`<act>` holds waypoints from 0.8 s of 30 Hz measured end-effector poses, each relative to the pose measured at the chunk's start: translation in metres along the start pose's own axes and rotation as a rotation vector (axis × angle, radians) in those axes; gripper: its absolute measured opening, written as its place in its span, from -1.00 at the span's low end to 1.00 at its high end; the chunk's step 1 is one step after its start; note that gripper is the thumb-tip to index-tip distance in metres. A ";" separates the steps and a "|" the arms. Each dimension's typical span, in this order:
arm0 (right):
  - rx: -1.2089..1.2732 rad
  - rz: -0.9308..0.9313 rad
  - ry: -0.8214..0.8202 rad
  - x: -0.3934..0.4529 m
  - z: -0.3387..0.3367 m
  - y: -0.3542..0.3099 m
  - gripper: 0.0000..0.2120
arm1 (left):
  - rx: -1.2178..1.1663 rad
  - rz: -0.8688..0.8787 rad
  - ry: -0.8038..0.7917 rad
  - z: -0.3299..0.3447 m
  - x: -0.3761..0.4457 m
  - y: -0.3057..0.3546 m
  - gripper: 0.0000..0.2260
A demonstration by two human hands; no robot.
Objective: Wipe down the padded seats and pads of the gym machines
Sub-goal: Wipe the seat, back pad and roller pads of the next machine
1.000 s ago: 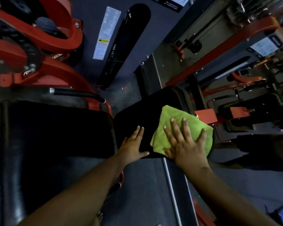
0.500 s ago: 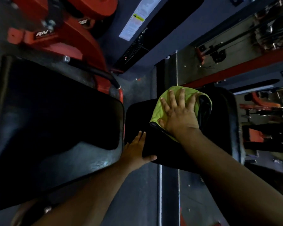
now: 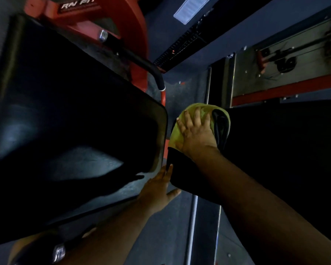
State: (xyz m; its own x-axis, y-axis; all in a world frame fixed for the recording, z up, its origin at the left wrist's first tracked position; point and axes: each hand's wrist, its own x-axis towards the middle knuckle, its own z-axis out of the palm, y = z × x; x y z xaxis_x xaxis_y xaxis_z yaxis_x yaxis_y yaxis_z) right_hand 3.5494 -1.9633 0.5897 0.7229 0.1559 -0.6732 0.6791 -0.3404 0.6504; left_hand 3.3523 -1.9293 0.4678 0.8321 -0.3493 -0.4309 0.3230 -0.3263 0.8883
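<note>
A yellow-green cloth lies over the far left corner of a small black padded pad. My right hand presses flat on the cloth with fingers spread. My left hand rests with straight fingers against the pad's near left edge, thumb out to the right. A large black padded seat fills the left of the view, apart from the small pad by a narrow gap.
The red machine frame rises behind the large seat, with a black handle bar curving down beside it. A weight stack panel with cables stands at the upper right. Dark floor and a metal rail lie below.
My right hand has slid the cloth from the pad's near right part to its far left corner. My left hand stayed on the pad's near left edge. The view tilted lower and closer.
</note>
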 end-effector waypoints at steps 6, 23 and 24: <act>-0.016 -0.085 -0.054 -0.010 0.003 -0.003 -0.17 | 0.046 -0.002 -0.018 -0.001 -0.008 0.013 -0.15; -0.036 0.276 0.147 -0.239 0.001 0.130 -0.22 | 0.073 0.114 -0.100 -0.010 -0.060 0.137 -0.16; -0.035 0.282 0.156 -0.250 0.006 0.130 -0.21 | 0.076 0.110 -0.104 -0.010 -0.061 0.136 -0.16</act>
State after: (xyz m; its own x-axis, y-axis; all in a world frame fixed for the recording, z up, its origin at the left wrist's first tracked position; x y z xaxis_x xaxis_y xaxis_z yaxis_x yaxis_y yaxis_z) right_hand 3.4566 -2.0519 0.8407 0.8920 0.2016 -0.4045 0.4515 -0.3584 0.8171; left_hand 3.3502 -1.9441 0.6167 0.8083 -0.4742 -0.3491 0.1941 -0.3451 0.9183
